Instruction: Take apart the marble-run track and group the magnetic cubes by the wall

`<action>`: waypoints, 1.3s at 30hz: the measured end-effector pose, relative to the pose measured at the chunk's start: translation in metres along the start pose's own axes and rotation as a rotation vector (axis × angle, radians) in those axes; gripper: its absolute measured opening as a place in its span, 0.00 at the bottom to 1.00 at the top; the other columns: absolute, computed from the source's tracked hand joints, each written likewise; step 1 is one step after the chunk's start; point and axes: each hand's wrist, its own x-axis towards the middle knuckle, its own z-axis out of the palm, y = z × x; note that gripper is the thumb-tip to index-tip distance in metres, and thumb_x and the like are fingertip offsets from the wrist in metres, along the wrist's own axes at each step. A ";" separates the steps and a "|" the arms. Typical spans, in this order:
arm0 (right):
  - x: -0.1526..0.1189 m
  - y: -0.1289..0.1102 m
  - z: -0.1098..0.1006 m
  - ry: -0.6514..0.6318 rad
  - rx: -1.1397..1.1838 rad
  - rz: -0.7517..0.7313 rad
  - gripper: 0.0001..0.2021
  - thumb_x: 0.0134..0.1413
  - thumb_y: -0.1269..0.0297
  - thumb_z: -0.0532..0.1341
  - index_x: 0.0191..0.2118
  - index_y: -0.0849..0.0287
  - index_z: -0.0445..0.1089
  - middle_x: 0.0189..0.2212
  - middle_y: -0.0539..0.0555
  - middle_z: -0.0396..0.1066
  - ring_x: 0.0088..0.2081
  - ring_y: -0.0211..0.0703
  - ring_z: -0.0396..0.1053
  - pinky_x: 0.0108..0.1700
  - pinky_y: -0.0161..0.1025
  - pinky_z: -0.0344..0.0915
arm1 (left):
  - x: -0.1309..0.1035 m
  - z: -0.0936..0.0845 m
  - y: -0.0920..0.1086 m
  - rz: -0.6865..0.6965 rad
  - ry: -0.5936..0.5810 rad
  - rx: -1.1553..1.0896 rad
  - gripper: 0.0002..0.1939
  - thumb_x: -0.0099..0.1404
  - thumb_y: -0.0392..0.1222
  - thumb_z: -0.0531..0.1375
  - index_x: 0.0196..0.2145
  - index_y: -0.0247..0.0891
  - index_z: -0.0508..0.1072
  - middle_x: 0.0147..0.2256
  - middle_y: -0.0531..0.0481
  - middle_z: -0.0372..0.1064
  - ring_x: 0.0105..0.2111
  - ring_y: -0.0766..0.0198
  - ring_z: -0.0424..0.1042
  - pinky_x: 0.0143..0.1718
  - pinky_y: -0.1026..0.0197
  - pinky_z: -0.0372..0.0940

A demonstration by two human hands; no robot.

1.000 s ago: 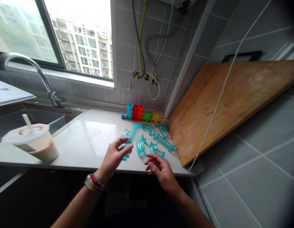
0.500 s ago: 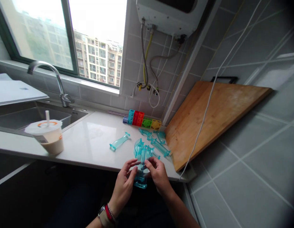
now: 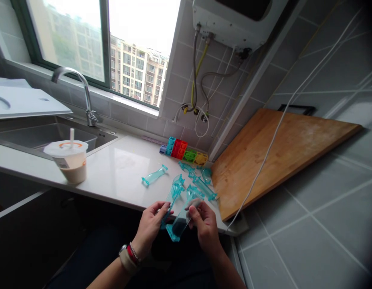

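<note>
Your left hand (image 3: 150,225) pinches one translucent teal plastic track piece (image 3: 170,200) and your right hand (image 3: 204,224) pinches a second translucent teal track piece (image 3: 181,221), both hands curled, facing inward, at the white countertop (image 3: 120,172) edge.

No text can be read anywhere in the frame. The cup (image 3: 68,159) at the left has an orange mark on its lid and a label on its side, but both are too small and blurred to make out. The white board (image 3: 26,102) at the upper left carries a small dark mark, equally illegible, and the heater (image 3: 234,18) at the top shows no lettering.
</note>
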 end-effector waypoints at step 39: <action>0.007 -0.006 -0.010 -0.115 -0.289 0.005 0.16 0.66 0.50 0.59 0.39 0.59 0.76 0.30 0.52 0.76 0.26 0.36 0.68 0.28 0.33 0.62 | 0.175 -0.087 0.116 0.383 0.163 1.406 0.35 0.61 0.58 0.62 0.61 0.35 0.67 0.48 0.39 0.77 0.49 0.47 0.75 0.49 0.52 0.68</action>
